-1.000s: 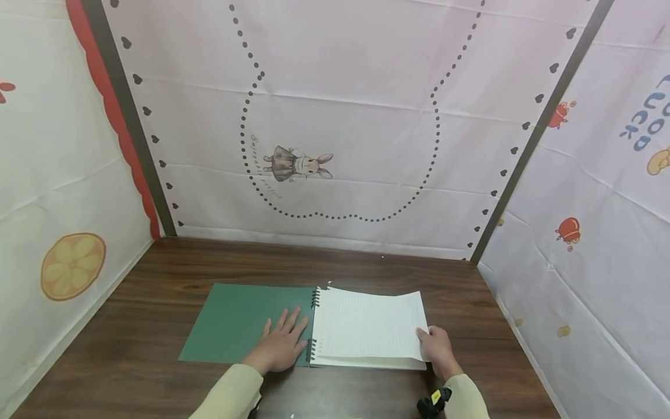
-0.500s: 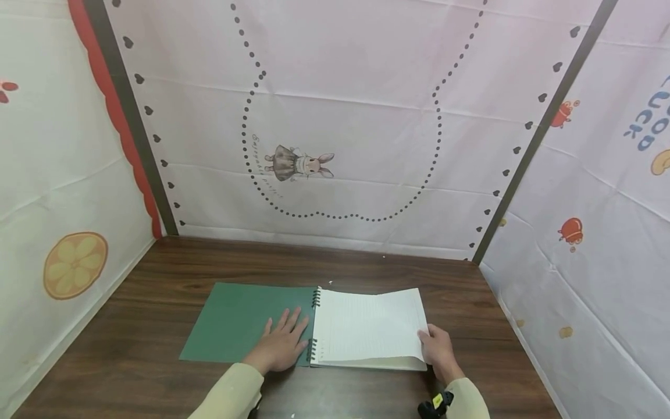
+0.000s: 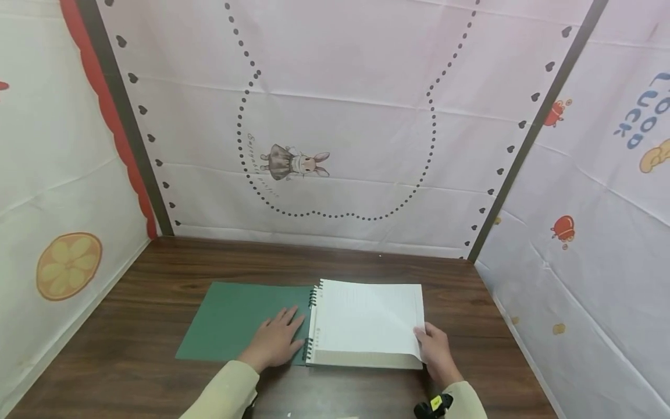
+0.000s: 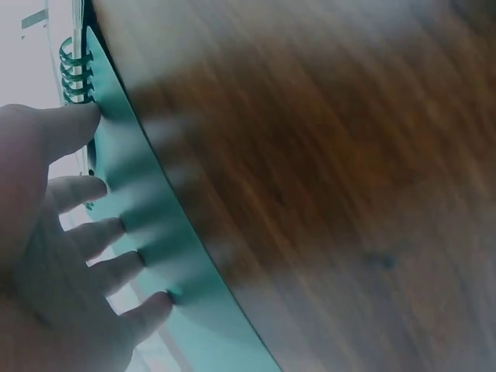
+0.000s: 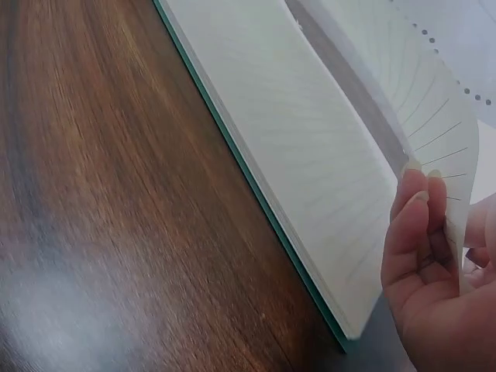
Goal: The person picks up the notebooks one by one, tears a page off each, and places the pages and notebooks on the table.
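Observation:
A spiral notebook lies on the table, its green cover [image 3: 225, 323] turned out flat to the left. Fingers spread, my left hand [image 3: 273, 342] rests on that cover beside the black spiral binding [image 3: 312, 298]. My right hand [image 3: 437, 352] pinches the right edge of a lined page [image 3: 366, 317] near its lower corner. That page is raised off the stack of pages [image 5: 287, 155], and a gap shows between them in the right wrist view. In the left wrist view the fingertips touch the green cover [image 4: 182, 279]. Whether the page is still joined along the whole binding, I cannot tell.
The dark wooden table [image 3: 131, 361] runs back to a printed cloth wall [image 3: 366, 139]. Cloth walls also stand at the left [image 3: 31, 192] and right [image 3: 597, 279]. A tiny white speck [image 3: 380, 255] lies near the back edge.
The page has risen higher and flattened out, with more of the stack showing under its near edge. The left hand has shifted slightly left; the right hand keeps its pinch.

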`<state>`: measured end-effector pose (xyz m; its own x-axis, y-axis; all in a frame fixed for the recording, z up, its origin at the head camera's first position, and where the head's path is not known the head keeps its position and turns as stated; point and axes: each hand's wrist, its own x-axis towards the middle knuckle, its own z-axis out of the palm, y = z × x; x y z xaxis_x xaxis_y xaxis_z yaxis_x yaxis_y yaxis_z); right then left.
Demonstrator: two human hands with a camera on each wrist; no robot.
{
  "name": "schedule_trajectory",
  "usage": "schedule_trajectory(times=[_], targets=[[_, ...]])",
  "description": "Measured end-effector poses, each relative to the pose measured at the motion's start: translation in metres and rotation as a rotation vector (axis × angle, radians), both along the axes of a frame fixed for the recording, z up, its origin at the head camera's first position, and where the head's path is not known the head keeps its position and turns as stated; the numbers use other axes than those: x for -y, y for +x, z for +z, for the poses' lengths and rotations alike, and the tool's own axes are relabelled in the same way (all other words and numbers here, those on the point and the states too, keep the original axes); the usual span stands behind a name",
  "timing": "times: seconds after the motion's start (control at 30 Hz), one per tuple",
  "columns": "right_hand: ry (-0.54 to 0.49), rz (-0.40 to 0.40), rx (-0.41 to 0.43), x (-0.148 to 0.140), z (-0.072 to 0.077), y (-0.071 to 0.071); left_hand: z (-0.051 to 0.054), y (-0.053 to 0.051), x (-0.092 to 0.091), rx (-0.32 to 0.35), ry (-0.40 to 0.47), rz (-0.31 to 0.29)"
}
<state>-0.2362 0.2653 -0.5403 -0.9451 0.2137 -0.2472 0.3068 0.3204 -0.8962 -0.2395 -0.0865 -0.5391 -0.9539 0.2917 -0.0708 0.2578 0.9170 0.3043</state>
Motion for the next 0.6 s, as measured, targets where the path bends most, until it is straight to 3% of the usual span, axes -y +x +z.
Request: schedule_trajectory(times=[0.17, 0.27, 0.43, 0.6], targets=[[-0.009, 0.007, -0.01, 0.007, 0.002, -0.002, 0.0, 0.003, -0.003, -0.011, -0.006, 0.011], [-0.013, 0.004, -0.002, 0.011, 0.002, -0.003, -0.001, 0.002, -0.004, -0.052, 0.038, 0.059], [-0.031, 0.006, 0.005, 0.018, 0.001, -0.002, 0.0, -0.002, -0.004, -0.136, 0.27, 0.196], [-0.021, 0.017, -0.005, 0.024, 0.001, -0.001, 0.007, -0.003, -0.004, -0.062, 0.501, 0.238]])
